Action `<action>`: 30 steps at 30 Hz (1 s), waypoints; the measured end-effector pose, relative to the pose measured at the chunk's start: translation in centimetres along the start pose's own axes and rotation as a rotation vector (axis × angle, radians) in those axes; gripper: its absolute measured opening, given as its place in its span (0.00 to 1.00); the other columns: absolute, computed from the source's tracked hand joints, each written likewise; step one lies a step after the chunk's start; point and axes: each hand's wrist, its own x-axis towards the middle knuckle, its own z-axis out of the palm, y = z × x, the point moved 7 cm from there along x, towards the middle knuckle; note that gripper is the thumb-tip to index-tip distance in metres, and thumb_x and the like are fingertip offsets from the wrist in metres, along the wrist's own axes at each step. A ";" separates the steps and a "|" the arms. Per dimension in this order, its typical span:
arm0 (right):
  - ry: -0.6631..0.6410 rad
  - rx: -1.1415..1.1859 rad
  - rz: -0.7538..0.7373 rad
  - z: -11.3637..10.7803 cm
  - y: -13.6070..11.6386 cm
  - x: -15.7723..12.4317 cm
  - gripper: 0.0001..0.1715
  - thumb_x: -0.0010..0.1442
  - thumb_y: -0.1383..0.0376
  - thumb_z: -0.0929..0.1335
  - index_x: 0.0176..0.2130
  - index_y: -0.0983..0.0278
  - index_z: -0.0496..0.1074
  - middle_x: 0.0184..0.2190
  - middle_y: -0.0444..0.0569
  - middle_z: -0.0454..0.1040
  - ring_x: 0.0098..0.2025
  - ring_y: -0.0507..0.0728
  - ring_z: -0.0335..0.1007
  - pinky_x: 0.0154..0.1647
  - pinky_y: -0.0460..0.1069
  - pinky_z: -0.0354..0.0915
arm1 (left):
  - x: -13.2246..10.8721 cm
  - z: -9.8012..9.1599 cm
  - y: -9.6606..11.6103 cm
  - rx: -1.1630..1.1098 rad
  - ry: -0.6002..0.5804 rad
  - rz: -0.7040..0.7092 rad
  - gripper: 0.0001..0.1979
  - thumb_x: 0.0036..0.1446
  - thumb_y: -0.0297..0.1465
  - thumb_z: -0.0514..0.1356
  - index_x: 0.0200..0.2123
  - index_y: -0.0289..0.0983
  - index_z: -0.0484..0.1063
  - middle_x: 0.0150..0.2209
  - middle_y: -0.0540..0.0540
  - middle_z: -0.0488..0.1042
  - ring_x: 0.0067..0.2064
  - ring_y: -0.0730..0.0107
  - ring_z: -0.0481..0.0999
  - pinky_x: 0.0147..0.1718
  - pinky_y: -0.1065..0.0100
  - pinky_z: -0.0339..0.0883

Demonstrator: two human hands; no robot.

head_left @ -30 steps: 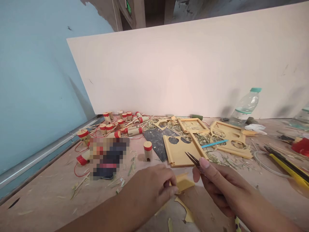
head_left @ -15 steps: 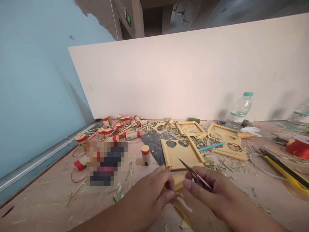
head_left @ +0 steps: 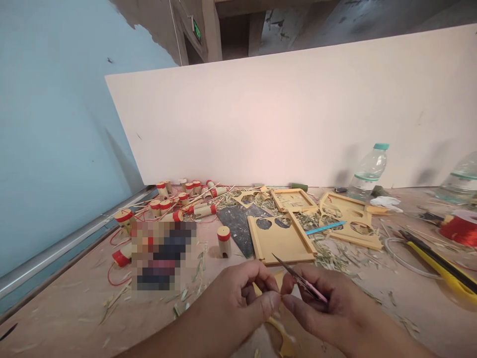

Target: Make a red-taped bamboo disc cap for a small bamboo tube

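Note:
My right hand (head_left: pixel 324 298) is closed round small pink-handled scissors (head_left: pixel 303 282), whose pointed tips aim up and to the left. Its thumb and index fingertips meet those of my left hand (head_left: pixel 246 298), which is closed in a pinch. Whatever lies between the left fingertips is too small to make out. Below and behind the hands are pieces of yellow card (head_left: pixel 283 338). A yellow card tray with two cut holes (head_left: pixel 281 243) lies just beyond them. To its left a bamboo tube with a red band (head_left: pixel 224 242) stands upright.
Many red-banded tubes (head_left: pixel 173 217) with sticks and red cord lie at the left, near a blurred patch. Further back are a dark slab (head_left: pixel 236 226), a blue strip (head_left: pixel 326 227) and shavings. On the right are a bottle (head_left: pixel 368 174), red thread (head_left: pixel 460 227) and a yellow cutter (head_left: pixel 443 268).
My hands have come together, fingertips touching. The yellow piece that showed between them is now mostly hidden behind my fingers. The scissors have shifted slightly left and down.

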 end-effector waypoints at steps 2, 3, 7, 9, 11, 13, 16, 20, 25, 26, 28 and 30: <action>0.008 0.006 -0.021 -0.1 -0.3 -0.1 0.12 0.56 0.57 0.75 0.29 0.60 0.73 0.22 0.37 0.59 0.26 0.52 0.51 0.27 0.48 0.48 | 0.0 0.1 0.2 -0.030 0.007 0.016 0.15 0.67 0.44 0.63 0.43 0.38 0.76 0.32 0.53 0.69 0.31 0.72 0.62 0.28 0.70 0.53; 0.009 0.021 -0.019 -0.2 -0.4 -0.1 0.14 0.57 0.56 0.75 0.29 0.61 0.72 0.22 0.37 0.59 0.26 0.52 0.51 0.27 0.47 0.49 | 0.0 0.1 0.3 -0.041 0.016 0.023 0.15 0.67 0.44 0.63 0.44 0.38 0.76 0.31 0.53 0.69 0.31 0.71 0.62 0.28 0.70 0.54; -0.032 0.121 0.084 -0.5 0.0 -0.3 0.23 0.60 0.46 0.76 0.32 0.59 0.70 0.22 0.34 0.55 0.22 0.49 0.44 0.21 0.46 0.45 | 0.0 0.1 0.4 -0.045 0.045 0.026 0.17 0.66 0.45 0.64 0.47 0.38 0.75 0.26 0.57 0.62 0.28 0.72 0.59 0.27 0.70 0.51; -0.065 0.151 0.127 -0.4 0.3 -0.4 0.28 0.59 0.41 0.77 0.33 0.59 0.70 0.22 0.33 0.54 0.20 0.47 0.40 0.18 0.45 0.42 | -0.1 0.0 0.3 -0.028 0.063 0.033 0.18 0.66 0.47 0.64 0.44 0.37 0.76 0.27 0.56 0.63 0.28 0.72 0.59 0.27 0.70 0.50; -0.080 0.173 0.124 -0.4 0.3 -0.4 0.30 0.58 0.39 0.77 0.33 0.60 0.70 0.22 0.33 0.54 0.20 0.47 0.41 0.18 0.44 0.42 | -0.1 0.0 0.3 -0.021 0.081 0.053 0.17 0.66 0.47 0.63 0.41 0.37 0.76 0.28 0.55 0.64 0.29 0.72 0.60 0.28 0.70 0.51; -0.082 0.187 0.128 -0.3 0.3 -0.6 0.31 0.57 0.38 0.78 0.33 0.60 0.69 0.22 0.33 0.53 0.20 0.47 0.42 0.18 0.44 0.43 | 0.0 0.0 0.4 -0.038 0.092 0.065 0.16 0.65 0.45 0.64 0.39 0.36 0.75 0.28 0.54 0.65 0.30 0.72 0.61 0.28 0.70 0.52; -0.090 0.246 0.176 -0.2 -0.1 -0.9 0.33 0.57 0.35 0.77 0.35 0.60 0.72 0.21 0.31 0.50 0.20 0.46 0.39 0.18 0.43 0.41 | 0.1 0.2 0.3 -0.143 0.097 0.021 0.17 0.64 0.46 0.64 0.37 0.38 0.71 0.24 0.56 0.63 0.25 0.75 0.57 0.24 0.71 0.49; -0.102 0.405 0.370 0.2 -0.1 -1.8 0.41 0.56 0.27 0.71 0.38 0.61 0.74 0.20 0.30 0.46 0.21 0.47 0.34 0.19 0.42 0.34 | 0.0 0.3 0.5 -0.308 0.096 -0.042 0.19 0.64 0.49 0.64 0.36 0.41 0.67 0.20 0.60 0.61 0.19 0.79 0.53 0.18 0.74 0.47; -0.120 0.314 0.291 0.6 0.0 -2.0 0.44 0.55 0.23 0.67 0.33 0.59 0.70 0.18 0.31 0.46 0.20 0.48 0.38 0.17 0.43 0.39 | -0.1 0.3 1.1 -0.387 0.091 -0.021 0.20 0.64 0.50 0.65 0.35 0.40 0.66 0.19 0.60 0.61 0.18 0.81 0.53 0.17 0.77 0.47; -0.127 0.293 0.270 0.8 0.1 -2.0 0.44 0.55 0.22 0.66 0.32 0.59 0.69 0.18 0.31 0.46 0.19 0.48 0.37 0.16 0.44 0.38 | -0.2 0.3 1.1 -0.392 0.086 -0.028 0.20 0.64 0.50 0.65 0.35 0.41 0.66 0.18 0.61 0.61 0.18 0.81 0.52 0.17 0.77 0.47; -0.142 0.269 0.251 1.0 0.2 -2.1 0.44 0.56 0.22 0.65 0.30 0.59 0.67 0.18 0.32 0.47 0.19 0.48 0.37 0.15 0.44 0.36 | -0.3 0.5 1.0 -0.407 0.075 -0.035 0.20 0.66 0.51 0.64 0.35 0.41 0.66 0.17 0.61 0.60 0.17 0.81 0.51 0.16 0.77 0.45; -0.156 0.257 0.257 1.1 0.0 -2.3 0.44 0.57 0.22 0.65 0.30 0.58 0.66 0.19 0.32 0.47 0.19 0.48 0.37 0.16 0.44 0.36 | -0.4 0.8 1.0 -0.422 0.051 -0.025 0.20 0.67 0.51 0.63 0.36 0.41 0.65 0.17 0.61 0.60 0.17 0.81 0.50 0.16 0.77 0.45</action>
